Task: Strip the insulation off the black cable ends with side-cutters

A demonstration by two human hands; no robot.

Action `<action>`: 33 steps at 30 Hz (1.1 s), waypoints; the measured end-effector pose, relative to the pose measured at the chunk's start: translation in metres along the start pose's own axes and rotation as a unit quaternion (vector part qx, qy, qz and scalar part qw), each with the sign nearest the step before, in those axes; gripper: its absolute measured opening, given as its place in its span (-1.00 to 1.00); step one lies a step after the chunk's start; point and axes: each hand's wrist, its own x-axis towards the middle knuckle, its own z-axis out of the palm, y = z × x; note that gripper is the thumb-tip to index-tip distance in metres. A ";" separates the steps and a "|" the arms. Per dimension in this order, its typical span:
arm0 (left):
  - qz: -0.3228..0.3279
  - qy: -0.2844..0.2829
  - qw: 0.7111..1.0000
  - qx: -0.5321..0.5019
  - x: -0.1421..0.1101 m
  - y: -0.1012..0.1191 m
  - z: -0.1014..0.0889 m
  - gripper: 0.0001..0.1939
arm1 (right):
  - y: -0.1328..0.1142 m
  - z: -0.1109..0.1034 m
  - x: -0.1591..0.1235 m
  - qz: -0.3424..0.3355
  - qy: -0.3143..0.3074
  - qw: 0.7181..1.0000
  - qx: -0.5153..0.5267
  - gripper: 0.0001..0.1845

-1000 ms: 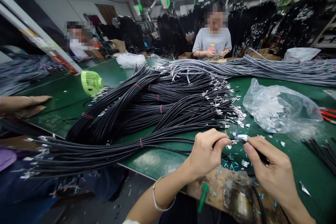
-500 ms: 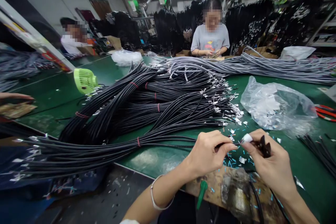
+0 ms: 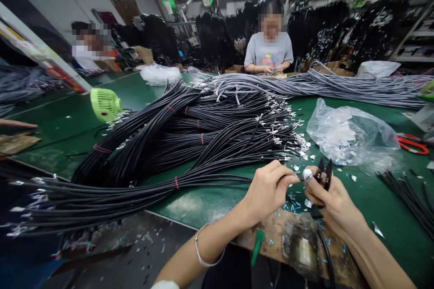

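Observation:
My left hand [image 3: 269, 187] pinches one black cable close to its end, just left of my right hand. A white piece of wrapping [image 3: 307, 174], foil or film, sits at that cable end, and the fingertips of my right hand [image 3: 334, 201] are on it. Dark cutting pliers [image 3: 323, 175] rest in the same right hand, jaws pointing up and a little apart. To the left, a red-tied bundle of black cables [image 3: 135, 194] stretches along the table edge; the held cable appears to run from it. Blue and white scraps [image 3: 294, 201] litter the green table below both hands.
More black cable bundles [image 3: 162, 144] and a row of grey cables [image 3: 305, 83] lie ahead. A clear plastic bag [image 3: 352, 135] and red-handled scissors [image 3: 413, 143] are at right. A green fan [image 3: 106, 104] stands left. A stained wooden board [image 3: 251, 240] holds a metal device [image 3: 305, 250]. A co-worker [image 3: 269, 52] sits opposite.
My right hand has turned, so the pliers' jaws now point upward. The white wrapping looks more bunched at the cable end. The view has shifted slightly.

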 end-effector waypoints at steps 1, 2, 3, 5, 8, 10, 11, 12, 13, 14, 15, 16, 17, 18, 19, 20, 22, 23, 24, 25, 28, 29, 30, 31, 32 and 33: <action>-0.020 -0.016 1.000 -0.015 0.001 0.000 -0.001 -0.80 | -0.001 0.001 -0.001 -0.010 -0.023 1.000 0.005 -0.75; -0.041 -0.037 0.998 -0.035 0.002 0.001 -0.002 -0.77 | -0.002 0.000 -0.002 -0.040 -0.028 0.999 -0.018 -0.78; -0.058 -0.060 0.995 -0.055 0.002 0.001 -0.003 -0.74 | -0.003 -0.001 -0.002 -0.080 -0.016 0.995 -0.062 -0.80; -0.082 -0.090 0.988 -0.091 0.003 0.002 -0.005 -0.69 | -0.002 -0.007 -0.001 -0.138 0.057 0.977 -0.151 -0.82; -0.101 -0.095 0.984 -0.113 0.001 0.003 -0.005 -0.67 | 0.005 -0.019 0.003 -0.130 0.248 0.945 -0.171 -0.85; -0.112 -0.081 0.984 -0.116 0.000 0.003 -0.005 -0.68 | 0.007 -0.024 0.005 -0.117 0.312 0.930 -0.157 -0.84; -0.116 -0.074 0.983 -0.118 0.000 0.003 -0.005 -0.68 | 0.007 -0.024 0.005 -0.116 0.302 0.933 -0.161 -0.83; -0.121 -0.064 0.983 -0.119 0.000 0.003 -0.005 -0.68 | 0.005 -0.023 0.005 -0.116 0.268 0.941 -0.169 -0.83; -0.125 -0.055 0.983 -0.120 0.001 0.003 -0.005 -0.68 | 0.003 -0.022 0.004 -0.118 0.229 0.950 -0.177 -0.85; -0.128 -0.047 0.983 -0.120 0.001 0.003 -0.005 -0.68 | 0.000 -0.019 0.002 -0.122 0.188 0.957 -0.183 -0.87; -0.130 -0.041 0.984 -0.118 0.001 0.004 -0.006 -0.68 | -0.003 -0.017 0.000 -0.128 0.151 0.963 -0.185 -0.89; -0.131 -0.036 0.984 -0.117 0.001 0.004 -0.006 -0.68 | -0.006 -0.016 -0.001 -0.137 0.121 0.966 -0.186 -0.90; -0.130 -0.034 0.984 -0.116 0.002 0.004 -0.006 -0.69 | -0.008 -0.015 -0.003 -0.145 0.099 0.967 -0.186 -0.90; -0.127 -0.033 0.985 -0.115 0.002 0.004 -0.006 -0.69 | -0.009 -0.014 -0.004 -0.153 0.084 0.967 -0.186 -0.91; -0.125 -0.032 0.985 -0.114 0.002 0.004 -0.006 -0.69 | -0.010 -0.013 -0.005 -0.159 0.075 0.966 -0.188 -0.91; -0.123 -0.030 0.986 -0.112 0.001 0.004 -0.006 -0.69 | -0.011 -0.013 -0.005 -0.162 0.071 0.965 -0.192 -0.91; -0.118 -0.025 0.987 -0.106 0.000 0.004 -0.004 -0.69 | -0.011 -0.011 -0.005 -0.164 0.071 0.962 -0.204 -0.93; -0.117 -0.021 0.988 -0.102 0.000 0.004 -0.003 -0.70 | -0.011 -0.010 -0.005 -0.166 0.072 0.960 -0.211 -0.94; -0.115 -0.016 0.988 -0.097 -0.001 0.004 -0.002 -0.71 | -0.011 -0.009 -0.004 -0.170 0.074 0.958 -0.219 -0.94; -0.114 -0.010 0.989 -0.092 -0.001 0.004 -0.001 -0.72 | -0.011 -0.008 -0.004 -0.175 0.078 0.955 -0.227 -0.95; -0.112 0.001 0.990 -0.083 -0.003 0.003 0.003 -0.74 | -0.011 -0.005 -0.003 -0.180 0.083 0.951 -0.236 -0.94; -0.111 0.003 0.990 -0.083 -0.003 0.003 0.004 -0.75 | -0.010 -0.004 -0.002 -0.174 0.081 0.954 -0.232 -0.92; -0.109 0.005 0.990 -0.084 -0.004 0.003 0.004 -0.76 | -0.010 -0.004 -0.002 -0.166 0.077 0.957 -0.226 -0.91; -0.108 0.008 0.990 -0.086 -0.004 0.002 0.005 -0.78 | -0.010 -0.003 -0.002 -0.157 0.072 0.960 -0.218 -0.90; -0.107 0.011 0.990 -0.089 -0.004 0.002 0.006 -0.80 | -0.009 -0.003 -0.002 -0.148 0.066 0.964 -0.211 -0.89; -0.107 0.014 0.990 -0.093 -0.004 0.002 0.006 -0.81 | -0.009 -0.003 -0.002 -0.141 0.061 0.967 -0.204 -0.89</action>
